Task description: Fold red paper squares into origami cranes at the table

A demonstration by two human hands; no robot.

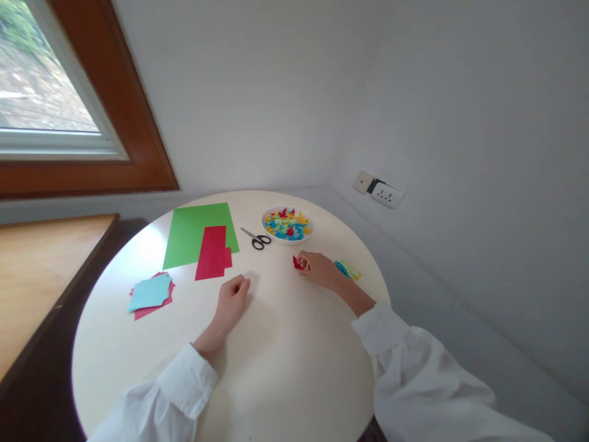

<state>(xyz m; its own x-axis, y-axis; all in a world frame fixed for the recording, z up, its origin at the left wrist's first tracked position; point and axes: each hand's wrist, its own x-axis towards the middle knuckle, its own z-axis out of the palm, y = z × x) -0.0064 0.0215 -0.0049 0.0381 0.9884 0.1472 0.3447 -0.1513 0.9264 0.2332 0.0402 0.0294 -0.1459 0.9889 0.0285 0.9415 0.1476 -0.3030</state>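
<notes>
1. Right of centre in the frame, the right hand [319, 269] has its fingers curled inward, pinching a small red paper piece [297, 263] at the fingertips.
2. That piece sits near the middle of the frame, just below the white bowl [289, 242], over the pale round worktop [294, 356].
3. The left hand [230, 299], left of centre, is curled into a loose fist near the worktop; whether anything is inside it I cannot tell.
4. The bowl, at upper centre, holds many small red, yellow, blue and pale green paper pieces.
5. Scissors [259, 237] with black handles lie just left of the bowl.
6. Further left, red paper [212, 252] overlaps a green sheet [188, 236].
7. At centre left, light blue paper [150, 293] lies over more red sheets [150, 311].
8. Blue and yellow-green strips [352, 271] lie just beyond the right wrist.
</notes>
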